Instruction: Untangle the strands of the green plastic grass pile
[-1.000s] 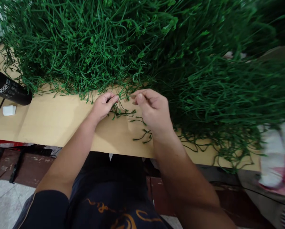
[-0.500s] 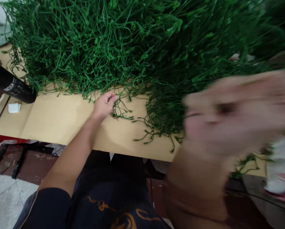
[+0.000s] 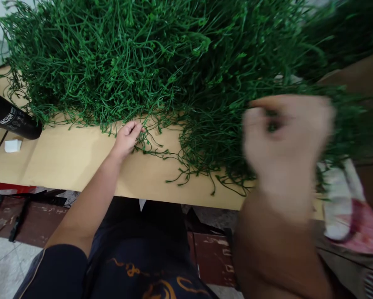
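Observation:
A huge heap of thin green plastic stems [image 3: 149, 62] covers the far side of a tan cardboard-topped table [image 3: 67, 162]. My left hand [image 3: 127, 137] rests at the heap's near edge, its fingers pinched on a few loose green stems [image 3: 151, 147] lying on the cardboard. My right hand [image 3: 286, 141] is raised close to the camera at the right, blurred by motion. Its fingers are curled into a fist, with something small and green showing inside the grip.
A black cylinder with white lettering [image 3: 10, 118] lies at the table's left edge, beside a small white piece [image 3: 12, 145]. A white and pink cloth [image 3: 348, 207] hangs at the right. Dark brown furniture [image 3: 27, 218] stands below the table.
My right hand left the stems beside my left hand, swept up and to the right, and now hangs raised and closed. My left hand stayed pinched at the heap's edge.

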Action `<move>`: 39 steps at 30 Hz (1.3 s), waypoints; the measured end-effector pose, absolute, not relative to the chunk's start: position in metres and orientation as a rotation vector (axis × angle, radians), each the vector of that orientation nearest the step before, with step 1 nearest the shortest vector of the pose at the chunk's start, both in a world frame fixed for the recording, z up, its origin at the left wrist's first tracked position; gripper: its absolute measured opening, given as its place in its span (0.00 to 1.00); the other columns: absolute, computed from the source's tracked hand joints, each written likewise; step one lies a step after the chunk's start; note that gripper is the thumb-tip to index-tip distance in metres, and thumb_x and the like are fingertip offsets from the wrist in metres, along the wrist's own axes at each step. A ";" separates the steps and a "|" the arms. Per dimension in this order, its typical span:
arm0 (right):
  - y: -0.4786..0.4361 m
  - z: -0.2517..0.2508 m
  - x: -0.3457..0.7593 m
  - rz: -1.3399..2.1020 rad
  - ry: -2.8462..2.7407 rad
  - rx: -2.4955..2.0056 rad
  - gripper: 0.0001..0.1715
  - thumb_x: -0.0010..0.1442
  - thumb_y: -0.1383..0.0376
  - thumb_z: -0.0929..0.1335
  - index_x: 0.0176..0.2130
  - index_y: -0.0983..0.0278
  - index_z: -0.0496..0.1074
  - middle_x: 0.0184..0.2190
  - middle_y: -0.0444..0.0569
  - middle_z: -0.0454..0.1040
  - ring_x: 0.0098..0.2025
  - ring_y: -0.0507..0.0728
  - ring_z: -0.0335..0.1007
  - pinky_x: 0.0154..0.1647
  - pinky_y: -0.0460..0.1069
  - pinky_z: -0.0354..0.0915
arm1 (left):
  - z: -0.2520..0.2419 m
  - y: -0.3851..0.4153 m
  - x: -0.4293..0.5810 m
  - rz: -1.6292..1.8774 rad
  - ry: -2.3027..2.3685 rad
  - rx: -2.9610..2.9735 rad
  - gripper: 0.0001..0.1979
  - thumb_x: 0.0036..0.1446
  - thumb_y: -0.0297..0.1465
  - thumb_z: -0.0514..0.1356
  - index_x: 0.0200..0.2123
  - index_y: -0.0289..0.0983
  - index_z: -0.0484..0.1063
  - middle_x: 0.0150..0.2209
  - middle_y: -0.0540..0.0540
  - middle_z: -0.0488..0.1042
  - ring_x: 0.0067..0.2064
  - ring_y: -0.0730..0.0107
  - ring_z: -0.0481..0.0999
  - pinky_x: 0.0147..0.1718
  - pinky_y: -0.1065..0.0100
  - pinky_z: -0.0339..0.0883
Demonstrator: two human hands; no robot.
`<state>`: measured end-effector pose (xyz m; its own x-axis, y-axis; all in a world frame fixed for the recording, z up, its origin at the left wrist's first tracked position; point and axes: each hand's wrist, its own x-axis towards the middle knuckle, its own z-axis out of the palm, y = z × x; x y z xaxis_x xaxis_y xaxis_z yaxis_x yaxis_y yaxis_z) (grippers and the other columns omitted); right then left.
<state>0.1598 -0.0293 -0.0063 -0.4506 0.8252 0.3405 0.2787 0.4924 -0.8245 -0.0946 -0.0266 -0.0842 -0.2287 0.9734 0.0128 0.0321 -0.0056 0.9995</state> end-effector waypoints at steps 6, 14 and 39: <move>-0.037 -0.040 0.057 0.876 -2.059 -0.970 0.10 0.57 0.59 0.64 0.32 0.63 0.68 0.26 0.47 0.68 0.32 0.54 0.62 0.33 0.49 0.57 | -0.078 -0.030 -0.096 1.371 1.349 1.112 0.08 0.55 0.25 0.56 0.24 0.34 0.66 0.22 0.54 0.66 0.25 0.81 0.61 0.31 0.75 0.57; -0.016 -0.059 0.055 1.437 -1.621 -0.875 0.19 0.53 0.51 0.66 0.26 0.63 0.62 0.23 0.43 0.64 0.26 0.48 0.59 0.29 0.47 0.58 | -0.077 -0.027 -0.095 1.329 1.321 1.106 0.10 0.55 0.23 0.56 0.21 0.34 0.64 0.18 0.56 0.58 0.22 0.82 0.57 0.25 0.76 0.54; -0.020 -0.067 0.040 0.964 -1.999 -1.008 0.18 0.56 0.53 0.64 0.38 0.66 0.67 0.32 0.50 0.69 0.33 0.53 0.65 0.34 0.51 0.63 | -0.077 -0.028 -0.104 1.348 1.221 0.946 0.03 0.53 0.28 0.58 0.29 0.36 0.66 0.27 0.53 0.69 0.26 0.82 0.66 0.29 0.76 0.61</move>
<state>0.0397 -0.0204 -0.0671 -0.4612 0.8534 0.2429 0.3416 0.4234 -0.8391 -0.1037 -0.0283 -0.0768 -0.1500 0.9850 -0.0850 -0.1822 0.0570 0.9816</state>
